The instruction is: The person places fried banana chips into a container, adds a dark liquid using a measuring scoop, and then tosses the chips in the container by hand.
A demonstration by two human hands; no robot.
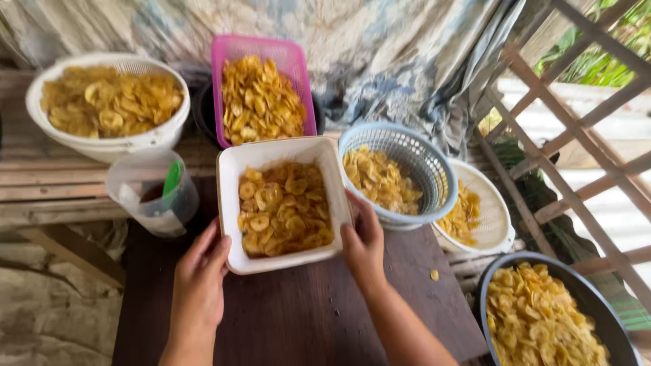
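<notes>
A white square tub (pixel 230 175) full of yellow banana chips (pixel 283 209) rests on a dark wooden table (pixel 305 312). My left hand (pixel 202 271) presses against the tub's near left corner. My right hand (pixel 363 238) grips its right wall, thumb on the rim. Both hands hold the tub between them.
Around it stand a round white basket (pixel 108 142), a pink basket (pixel 234 51), a blue basket (pixel 427 163), a white colander (pixel 498 224) and a dark basin (pixel 597 298), all with chips. A clear plastic jug (pixel 152 196) with a green scoop stands at the left. A wooden lattice (pixel 576 129) rises at the right.
</notes>
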